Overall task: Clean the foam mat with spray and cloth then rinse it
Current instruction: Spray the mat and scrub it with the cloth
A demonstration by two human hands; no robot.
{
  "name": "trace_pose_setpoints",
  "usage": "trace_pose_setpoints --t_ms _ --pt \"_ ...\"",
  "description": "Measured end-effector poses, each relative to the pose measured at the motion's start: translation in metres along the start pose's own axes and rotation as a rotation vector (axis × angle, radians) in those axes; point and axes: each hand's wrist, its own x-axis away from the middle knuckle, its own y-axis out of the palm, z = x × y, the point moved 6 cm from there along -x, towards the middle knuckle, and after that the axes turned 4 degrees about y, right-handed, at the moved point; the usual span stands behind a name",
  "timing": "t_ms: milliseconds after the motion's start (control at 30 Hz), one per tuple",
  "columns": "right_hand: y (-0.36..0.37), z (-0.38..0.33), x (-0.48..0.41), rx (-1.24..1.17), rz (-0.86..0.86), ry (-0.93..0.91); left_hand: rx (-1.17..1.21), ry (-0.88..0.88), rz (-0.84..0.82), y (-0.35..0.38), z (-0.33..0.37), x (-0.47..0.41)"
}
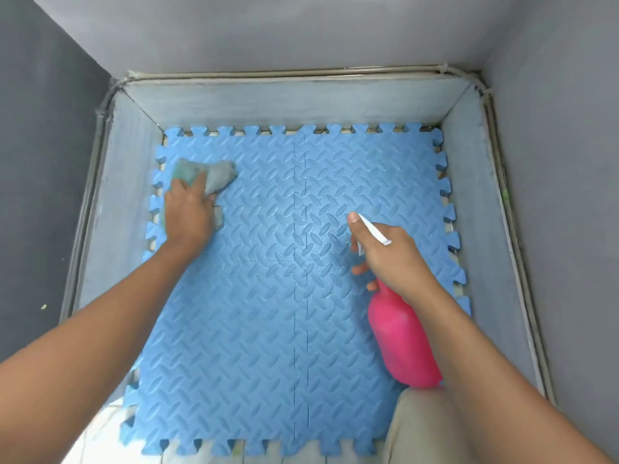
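Wiping and spraying of a blue interlocking foam mat [251, 329], laid flat in a grey walled basin [284, 102].

Fingers [183, 189] of the left hand [189, 216] spread and pressed flat on a bunched grey-green cloth [217, 175] at the mat's far left corner. Right hand [392, 259] curled round the neck of a pink spray bottle [402, 343], forefinger along its white nozzle head [373, 231], over the mat's right half. Mat judged light, soft and bendy, slick once wet, liable to part at the seams. Best lifted by two opposite toothed edges.
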Motion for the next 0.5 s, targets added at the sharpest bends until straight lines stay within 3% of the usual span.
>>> trace_pose_setpoints --t_ms 233,333,500 --pt "0.000 -0.005 0.025 0.096 -0.007 -0.116 0.057 0.797 -0.362 0.008 0.093 0.220" --pt "-0.012 -0.006 0.034 0.163 0.013 -0.151 0.056 0.803 -0.361 0.008 0.084 0.241" --pt "-0.008 -0.008 0.052 0.353 -0.048 -0.096 0.096 0.575 -0.274 -0.001 0.066 0.209"
